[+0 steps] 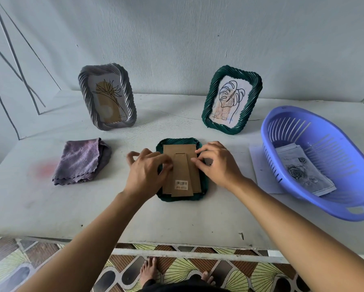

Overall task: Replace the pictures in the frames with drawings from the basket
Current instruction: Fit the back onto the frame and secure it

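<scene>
a white table (92,211) stands against a pale wall and carries everything. the largest thing on it is a purple slotted basket (345,199) near the right edge, tipped a little toward the person. inside the basket lies a grey drawing of roses (303,171), flat against the basket floor, and a white sheet (261,171) sticks out from under the basket's left side.

at the back edge stand two woven frames, well apart. the grey frame (107,100) on the left holds a line picture of a flower, and the upright green frame (231,100) on the right holds a line picture of a leaf.

a folded purple cloth (80,163) lies toward the left edge, just in front of the grey frame.

in the middle of the table, between cloth and basket, a second green frame (177,142) lies face down. its brown backing board (194,165) faces up, with the stand flap flat on it and a barcode sticker (181,184) near the flap's lower end.

the left hand (145,171) rests on the left side of the board, fingertips curled and pressing at its edge. the right hand (217,165) is at the right side, thumb and forefinger pinched together at the board's edge.
</scene>
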